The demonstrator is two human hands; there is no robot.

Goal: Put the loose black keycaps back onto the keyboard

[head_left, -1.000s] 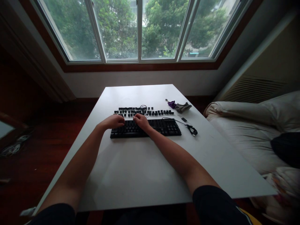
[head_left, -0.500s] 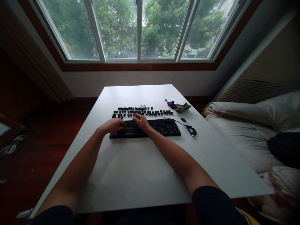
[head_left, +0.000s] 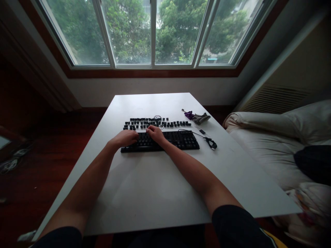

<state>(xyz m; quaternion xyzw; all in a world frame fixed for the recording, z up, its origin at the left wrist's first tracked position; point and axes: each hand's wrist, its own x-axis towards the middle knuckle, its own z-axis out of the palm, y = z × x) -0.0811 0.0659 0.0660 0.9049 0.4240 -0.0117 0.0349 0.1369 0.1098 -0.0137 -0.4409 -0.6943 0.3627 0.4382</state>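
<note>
A black keyboard (head_left: 181, 139) lies lengthwise across the white table. My left hand (head_left: 126, 138) rests over its left end, fingers curled together and turned down toward the keys. My right hand (head_left: 155, 133) is over the left-middle part near the back edge, with thumb and fingers pinched together. Whatever either hand may hold is too small or hidden to make out. Behind the keyboard, loose black keycaps (head_left: 178, 124) lie in rough rows, some partly covered by my right hand.
The white table (head_left: 155, 193) carries a coiled black cable (head_left: 210, 143) right of the keyboard, with a small dark piece (head_left: 202, 131) near it. Grey gloves or cloth (head_left: 201, 118) and a purple cloth (head_left: 189, 115) lie at the back right. A sofa (head_left: 258, 151) stands to the right.
</note>
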